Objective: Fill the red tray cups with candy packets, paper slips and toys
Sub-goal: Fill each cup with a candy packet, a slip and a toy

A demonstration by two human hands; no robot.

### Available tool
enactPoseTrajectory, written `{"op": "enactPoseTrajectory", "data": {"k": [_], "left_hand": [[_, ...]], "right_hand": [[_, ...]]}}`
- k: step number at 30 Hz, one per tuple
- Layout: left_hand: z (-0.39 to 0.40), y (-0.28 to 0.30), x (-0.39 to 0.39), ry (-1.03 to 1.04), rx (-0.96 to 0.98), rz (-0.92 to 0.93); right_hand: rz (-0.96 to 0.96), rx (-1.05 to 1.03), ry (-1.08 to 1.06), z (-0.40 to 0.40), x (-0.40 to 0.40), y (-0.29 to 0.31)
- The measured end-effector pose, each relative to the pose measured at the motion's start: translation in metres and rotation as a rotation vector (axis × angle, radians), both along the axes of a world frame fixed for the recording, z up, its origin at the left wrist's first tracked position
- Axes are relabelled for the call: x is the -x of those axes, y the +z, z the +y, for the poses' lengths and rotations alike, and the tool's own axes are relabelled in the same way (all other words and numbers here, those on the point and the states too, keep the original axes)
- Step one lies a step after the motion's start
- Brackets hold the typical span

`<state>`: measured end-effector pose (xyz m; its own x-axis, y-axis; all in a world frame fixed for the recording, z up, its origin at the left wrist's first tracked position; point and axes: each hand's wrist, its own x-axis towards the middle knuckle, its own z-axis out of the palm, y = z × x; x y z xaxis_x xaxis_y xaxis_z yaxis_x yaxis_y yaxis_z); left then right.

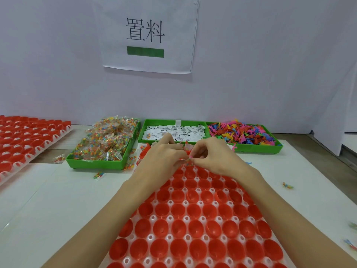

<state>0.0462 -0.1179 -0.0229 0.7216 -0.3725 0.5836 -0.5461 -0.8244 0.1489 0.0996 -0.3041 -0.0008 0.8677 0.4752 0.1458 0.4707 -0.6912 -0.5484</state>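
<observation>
The red tray (pixel 193 219) fills the lower centre of the frame, its visible cups bare, so nearly all the filling remains; at its far edge the left hand (pixel 162 155) and right hand (pixel 210 153) meet, fingertips pinching a small candy packet (pixel 187 151) together.

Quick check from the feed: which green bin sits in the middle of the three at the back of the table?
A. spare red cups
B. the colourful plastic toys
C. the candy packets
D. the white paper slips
D: the bin of white paper slips lies between the candy packet bin on its left and the toy bin on its right, just beyond both hands.
</observation>
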Motion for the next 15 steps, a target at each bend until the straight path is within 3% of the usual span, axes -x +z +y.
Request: {"op": "enactPoseTrajectory", "data": {"k": [8,15], "left_hand": [[0.002,0.0,-0.001,-0.044,-0.13,0.019],[0.01,0.013,-0.003,-0.053,-0.048,0.165]], "right_hand": [[0.017,0.022,-0.02,0.003,-0.001,-0.006],[0.026,0.021,-0.036,0.002,-0.001,-0.006]]}}
